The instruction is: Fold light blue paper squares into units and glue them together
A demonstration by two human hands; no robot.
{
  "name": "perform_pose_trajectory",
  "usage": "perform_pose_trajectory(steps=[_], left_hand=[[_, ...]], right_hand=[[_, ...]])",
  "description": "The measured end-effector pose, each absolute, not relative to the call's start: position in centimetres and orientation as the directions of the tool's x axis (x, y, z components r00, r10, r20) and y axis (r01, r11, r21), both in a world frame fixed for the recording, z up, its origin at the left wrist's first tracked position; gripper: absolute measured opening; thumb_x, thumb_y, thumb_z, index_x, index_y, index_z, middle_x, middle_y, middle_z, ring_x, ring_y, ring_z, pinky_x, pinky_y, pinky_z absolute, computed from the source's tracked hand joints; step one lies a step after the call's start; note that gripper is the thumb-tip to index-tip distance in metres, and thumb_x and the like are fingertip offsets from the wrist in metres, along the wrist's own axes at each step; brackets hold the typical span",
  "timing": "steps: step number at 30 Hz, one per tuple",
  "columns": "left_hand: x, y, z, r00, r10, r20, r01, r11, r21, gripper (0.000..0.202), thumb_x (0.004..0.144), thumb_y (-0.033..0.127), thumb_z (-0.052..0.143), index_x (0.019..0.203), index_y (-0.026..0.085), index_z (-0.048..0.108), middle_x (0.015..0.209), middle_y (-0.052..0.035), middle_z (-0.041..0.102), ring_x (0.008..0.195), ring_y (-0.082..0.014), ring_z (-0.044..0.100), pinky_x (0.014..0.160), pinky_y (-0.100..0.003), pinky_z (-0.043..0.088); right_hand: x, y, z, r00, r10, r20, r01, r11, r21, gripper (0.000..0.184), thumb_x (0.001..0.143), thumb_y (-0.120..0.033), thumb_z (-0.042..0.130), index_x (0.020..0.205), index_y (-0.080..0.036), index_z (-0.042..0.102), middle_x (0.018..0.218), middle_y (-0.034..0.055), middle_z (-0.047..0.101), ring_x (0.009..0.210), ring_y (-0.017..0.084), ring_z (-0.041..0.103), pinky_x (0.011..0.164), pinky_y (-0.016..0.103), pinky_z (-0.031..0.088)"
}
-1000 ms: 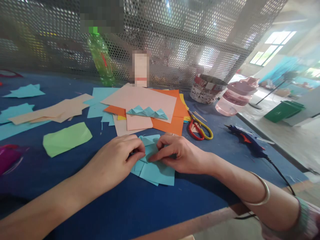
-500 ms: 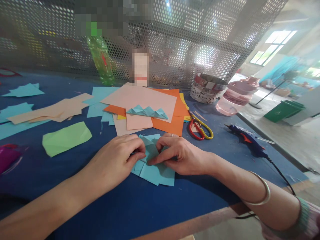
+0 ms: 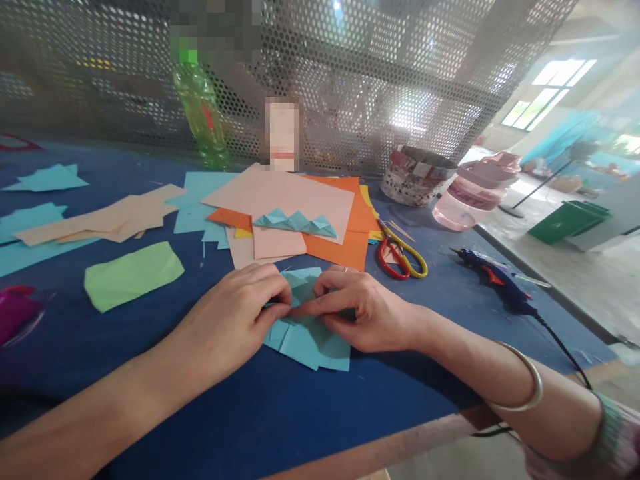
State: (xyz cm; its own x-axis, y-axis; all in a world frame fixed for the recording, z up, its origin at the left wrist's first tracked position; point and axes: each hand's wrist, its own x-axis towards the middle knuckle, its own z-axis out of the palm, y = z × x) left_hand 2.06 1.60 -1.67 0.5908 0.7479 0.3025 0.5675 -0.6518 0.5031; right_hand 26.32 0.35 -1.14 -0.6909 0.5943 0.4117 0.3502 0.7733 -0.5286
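Light blue paper (image 3: 320,343) lies on the blue table in front of me, in several overlapping pieces with folds and creases. My left hand (image 3: 245,303) is closed on the left edge of a folded piece, thumb and fingers pinched together. Across from it my right hand (image 3: 357,310) rests on the same paper, its index finger stretched toward the left thumb and the other fingers curled. The crease between the fingertips is partly hidden. Just beyond my hands, a strip of folded blue paper triangles (image 3: 296,222) lies on pink sheets (image 3: 280,193).
Red-and-yellow scissors (image 3: 400,253) and a glue gun (image 3: 495,277) with a cord lie to the right. Behind them stand a paper-covered pot (image 3: 417,177) and a pink bottle (image 3: 475,190). Green paper (image 3: 134,275) and peach strips (image 3: 110,219) lie left; a green bottle (image 3: 203,117) stands behind.
My right index finger has slid up and left along the paper until its tip meets the left thumb. The left hand has barely moved.
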Motion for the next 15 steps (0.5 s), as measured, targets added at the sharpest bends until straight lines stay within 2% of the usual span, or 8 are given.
perform_pose_trajectory(steps=[3,9,13,15], left_hand=[[2.06,1.64,-1.67,0.599,0.741,0.305,0.567,-0.661,0.493,0.018,0.095,0.019,0.053,0.08,0.023,0.061,0.084,-0.0006,0.063,0.083,-0.0206,0.06,0.077,-0.035,0.042],[1.91,1.73,-1.92,0.605,0.727,0.325,0.577,-0.681,0.451,0.016,0.098,0.023,0.057,0.082,0.024,0.061,0.09,-0.0007,0.064,0.09,-0.0228,0.061,0.082,-0.038,0.042],[1.55,1.72,-1.88,0.567,0.755,0.329,0.66,-0.655,0.368,0.005,0.094,0.028,0.065,0.092,0.025,0.061,0.103,-0.0035,0.064,0.102,-0.03,0.062,0.086,-0.045,0.042],[1.4,1.79,-1.82,0.53,0.785,0.32,0.712,-0.618,0.334,0.016,0.089,0.032,0.073,0.098,0.026,0.06,0.109,-0.0058,0.064,0.108,-0.0345,0.062,0.089,-0.049,0.043]], right_hand=[[26.31,0.29,-1.15,-0.71,0.568,0.416,0.343,0.795,-0.5,0.043,0.089,-0.001,0.054,0.12,-0.016,0.081,0.085,0.0033,0.062,0.079,0.015,0.06,0.074,0.028,0.051],[26.28,0.22,-0.94,-0.76,0.527,0.381,0.362,0.83,-0.425,0.047,0.087,0.001,0.055,0.116,-0.023,0.083,0.088,0.0036,0.062,0.081,0.015,0.06,0.078,0.03,0.051],[26.21,0.18,-0.94,-0.771,0.513,0.378,0.345,0.835,-0.428,0.045,0.087,0.001,0.054,0.113,-0.021,0.084,0.087,0.0039,0.061,0.08,0.016,0.06,0.079,0.032,0.05],[26.16,0.17,-0.93,-0.771,0.515,0.374,0.348,0.833,-0.43,0.044,0.087,0.0,0.054,0.112,-0.021,0.084,0.086,0.0035,0.06,0.079,0.016,0.059,0.079,0.032,0.05]])
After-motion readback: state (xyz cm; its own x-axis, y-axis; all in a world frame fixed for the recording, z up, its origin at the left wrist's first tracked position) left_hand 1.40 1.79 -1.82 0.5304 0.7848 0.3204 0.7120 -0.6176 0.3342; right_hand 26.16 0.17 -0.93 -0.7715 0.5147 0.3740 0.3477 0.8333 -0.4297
